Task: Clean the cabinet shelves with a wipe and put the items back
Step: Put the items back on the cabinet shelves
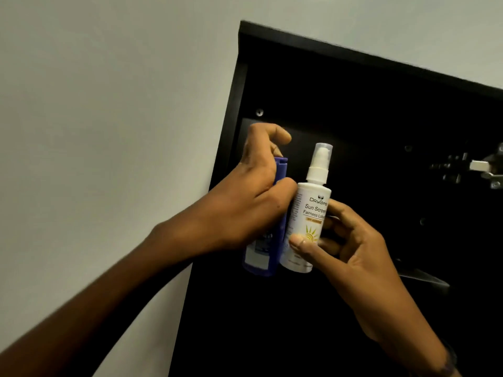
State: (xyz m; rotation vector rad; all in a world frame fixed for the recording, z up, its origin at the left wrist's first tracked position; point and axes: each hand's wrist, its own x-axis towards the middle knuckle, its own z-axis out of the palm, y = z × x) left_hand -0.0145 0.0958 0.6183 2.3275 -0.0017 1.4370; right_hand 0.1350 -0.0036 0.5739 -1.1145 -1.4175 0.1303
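Inspector: Hands?
Assessor: Left hand (253,202) wraps the blue bottle (261,258). Right hand (351,254) pinches the sunscreen bottle (313,208) mid-body. Both are inside the cabinet (353,85), with blue just beside at nine o'clock.
Inspector: Handling?
Assessor: Likely light, rigid, slick plastic. Grip the bodies, not the pump cap (322,156).

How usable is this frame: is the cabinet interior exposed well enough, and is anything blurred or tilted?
Head view: the cabinet interior is nearly black, shelves barely showing; the white bottle is well lit, label readable; the blue bottle label is smeared; the left forearm is soft with blur; the whole frame is tilted, cabinet top slanting down rightward.
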